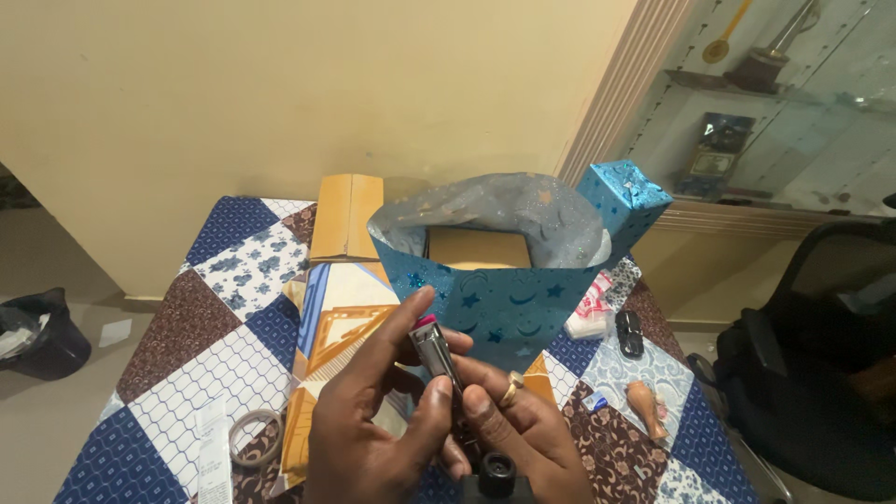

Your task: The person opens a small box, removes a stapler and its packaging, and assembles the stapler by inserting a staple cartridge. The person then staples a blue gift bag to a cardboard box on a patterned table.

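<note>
A: What is held in the hands?

B: A small metal stapler (pixel 435 351) with a pink end is gripped between both hands, low in the middle of the view. It is tilted, pink end up and to the left. The left hand (pixel 373 411) is closed on it, the thumb laid along its lower part and a finger raised beside the pink end. The right hand (pixel 509 425), on which a ring (pixel 511 387) is worn, is closed on the lower end from the other side.

A: Where is that in relation to the blue paper?

B: The stapler is held just in front of a blue paper (pixel 499 299) printed with stars and moons, which is bent into an open loop standing on the patchwork tablecloth (pixel 233 364). A tan cardboard box (pixel 476 247) is seen inside the loop.

A: What else is laid out?

B: A box wrapped in glittery blue paper (pixel 625 201) stands behind the loop on the right. A flat cardboard piece (pixel 347 217) lies behind on the left. A roll of clear tape (pixel 254 437) is found near the left hand. To the right, a red and white packet (pixel 591 313), a small black object (pixel 630 332) and a small brown figure (pixel 646 403) are set on the cloth. A black office chair (pixel 821 373) is seen beside the table.
</note>
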